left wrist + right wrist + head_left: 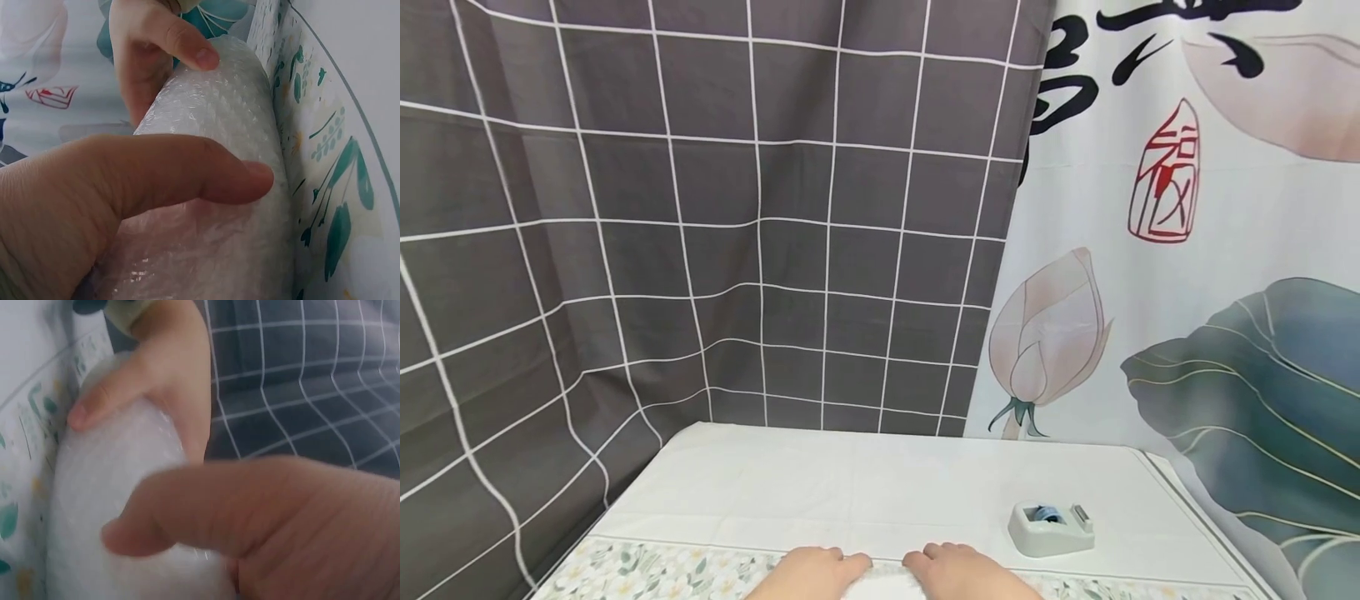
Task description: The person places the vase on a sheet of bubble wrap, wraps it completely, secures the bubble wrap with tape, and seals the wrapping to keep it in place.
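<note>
A whitish, see-through roll of bubble wrap [212, 112] lies on the table between my two hands; only its pale upper part [886, 588] shows at the bottom of the head view. My left hand [811, 573] grips it from one side, with the thumb laid across the top in the left wrist view. From the opposite side my right hand [967, 573] grips it too, thumb over the plastic in the right wrist view. The fingers under and behind the roll are mostly hidden. Whether something is wrapped inside, I cannot tell.
A white tape dispenser [1051, 533] with a blue roll stands on the white tabletop [850, 475], right of and beyond my hands. Floral cloth [655, 571] runs along the near side. A dark grid curtain [790, 275] and a flower-printed curtain [1075, 208] hang behind.
</note>
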Demonstrator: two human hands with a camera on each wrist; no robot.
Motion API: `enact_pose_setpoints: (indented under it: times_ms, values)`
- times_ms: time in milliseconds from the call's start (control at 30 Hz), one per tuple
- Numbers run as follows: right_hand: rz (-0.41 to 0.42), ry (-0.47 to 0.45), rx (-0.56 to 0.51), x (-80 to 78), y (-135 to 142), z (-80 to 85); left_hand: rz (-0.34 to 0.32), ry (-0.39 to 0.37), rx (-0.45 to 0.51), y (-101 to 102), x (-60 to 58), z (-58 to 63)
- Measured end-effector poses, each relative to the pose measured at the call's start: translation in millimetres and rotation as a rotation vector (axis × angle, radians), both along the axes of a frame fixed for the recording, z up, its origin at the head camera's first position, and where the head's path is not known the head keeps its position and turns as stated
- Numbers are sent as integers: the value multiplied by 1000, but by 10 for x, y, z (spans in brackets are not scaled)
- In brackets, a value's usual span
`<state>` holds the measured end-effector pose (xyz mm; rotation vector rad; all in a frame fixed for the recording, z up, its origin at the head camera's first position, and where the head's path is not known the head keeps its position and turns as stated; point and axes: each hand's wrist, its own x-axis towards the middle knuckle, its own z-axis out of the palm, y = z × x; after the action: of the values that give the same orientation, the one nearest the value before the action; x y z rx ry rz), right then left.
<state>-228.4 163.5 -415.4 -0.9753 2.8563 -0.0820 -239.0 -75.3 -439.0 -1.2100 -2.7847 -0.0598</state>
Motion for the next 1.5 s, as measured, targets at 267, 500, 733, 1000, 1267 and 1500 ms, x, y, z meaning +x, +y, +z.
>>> enact_pose_setpoints:
  times_ms: [267,500,733,1000,1267,1500]
  values:
    - [62,205,42,65,-74,-149,38,-128,29,-16,-14,29]
    - [34,248,14,-7,-119,-207,22,-113,37,-48,-35,43]
    - [-20,169,-11,-33,-105,-196,-91,128,33,-40,-7,-26]
    - [-128,41,5,-71,-88,-186,-99,436,65,17,-46,-181]
    - [-163,-87,-26,-94,-30,-119,-115,599,142,41,-97,-194]
    - [-108,-104,-183,-72,27,-108,-125,516,110,2,-97,-174]
